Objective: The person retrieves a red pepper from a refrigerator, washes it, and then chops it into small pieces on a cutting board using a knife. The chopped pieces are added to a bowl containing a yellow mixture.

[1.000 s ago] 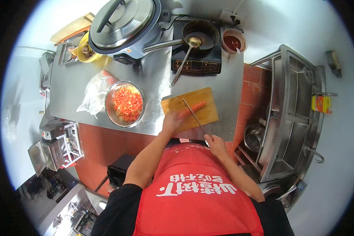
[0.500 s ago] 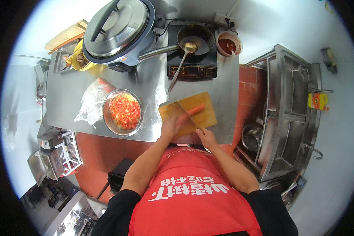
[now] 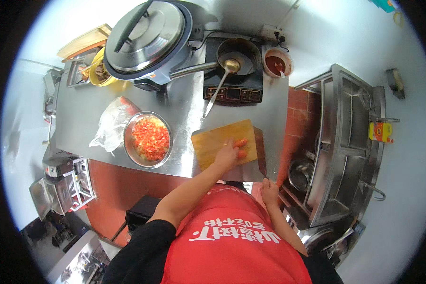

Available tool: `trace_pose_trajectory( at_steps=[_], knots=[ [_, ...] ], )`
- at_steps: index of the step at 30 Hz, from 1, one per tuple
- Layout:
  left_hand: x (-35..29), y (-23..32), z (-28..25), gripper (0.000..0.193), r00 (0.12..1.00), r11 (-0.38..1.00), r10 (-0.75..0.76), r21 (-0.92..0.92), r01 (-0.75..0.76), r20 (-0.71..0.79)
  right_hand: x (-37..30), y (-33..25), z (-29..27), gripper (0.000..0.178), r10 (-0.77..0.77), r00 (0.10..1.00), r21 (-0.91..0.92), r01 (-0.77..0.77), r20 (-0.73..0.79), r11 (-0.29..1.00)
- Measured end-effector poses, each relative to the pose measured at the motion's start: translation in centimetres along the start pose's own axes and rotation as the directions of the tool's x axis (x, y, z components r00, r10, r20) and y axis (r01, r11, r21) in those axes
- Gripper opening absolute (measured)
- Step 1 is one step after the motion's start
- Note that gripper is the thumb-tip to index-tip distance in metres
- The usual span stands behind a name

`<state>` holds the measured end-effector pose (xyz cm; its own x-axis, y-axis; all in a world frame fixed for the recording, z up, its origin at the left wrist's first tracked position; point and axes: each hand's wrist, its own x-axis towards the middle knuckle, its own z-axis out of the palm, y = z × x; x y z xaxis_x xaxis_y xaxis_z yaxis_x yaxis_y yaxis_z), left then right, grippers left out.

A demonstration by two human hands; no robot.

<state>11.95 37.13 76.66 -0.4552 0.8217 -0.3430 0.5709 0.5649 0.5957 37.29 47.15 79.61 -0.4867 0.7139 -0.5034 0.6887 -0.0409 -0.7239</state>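
Small orange-red carrot pieces [image 3: 240, 143] on the rectangular wooden chopping board [image 3: 217, 142], pinned under the curled fingers of the left hand [image 3: 226, 156]. Right hand [image 3: 269, 190] closed around the handle of a broad steel cleaver [image 3: 260, 157], just right of the pieces. Best done with fingertips tucked back and blade kept vertical.

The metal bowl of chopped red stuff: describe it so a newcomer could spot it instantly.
Start at the steel counter and find the wooden cutting board where the left hand rests on orange carrot pieces. To the board's left sits the round metal bowl, beside a crumpled clear plastic bag. It alone is filled with finely diced red-orange pieces.
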Motion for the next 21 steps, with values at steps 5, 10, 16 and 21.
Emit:
trace_pose_trajectory(
  at_steps=[5, 10, 16, 21],
  knots=[
    [2.1, 0.0, -3.8, 0.056, 0.976, 0.998, 0.045, 0.029, -0.053, 0.213, 0.4, -0.6, -0.7, 0.043, -0.242, 0.97, -0.085, 0.241, 0.006, 0.967],
    [2.9, -2.4, -2.9, 0.058, 0.95, 0.998, 0.024, 0.045, -0.04, 0.311, 1.0, -2.2, 0.0, 0.045, -0.222, 0.973, -0.097, 0.228, 0.068, 0.969],
    [0.2, -14.0, -3.3, 0.046, 0.934, 0.824, -0.252, -0.563, 0.071, -0.252, 1.9, -1.2, 0.0, 0.045, -0.119, 0.982, -0.051, 0.128, 0.145, 0.99],
    [-1.1, -11.9, -12.0, 0.041, 0.858, 0.863, -0.494, -0.2, 0.463, -0.144, 1.5, -2.2, -1.0, 0.045, -0.231, 0.963, -0.065, 0.242, 0.142, 0.968]
  ],
)
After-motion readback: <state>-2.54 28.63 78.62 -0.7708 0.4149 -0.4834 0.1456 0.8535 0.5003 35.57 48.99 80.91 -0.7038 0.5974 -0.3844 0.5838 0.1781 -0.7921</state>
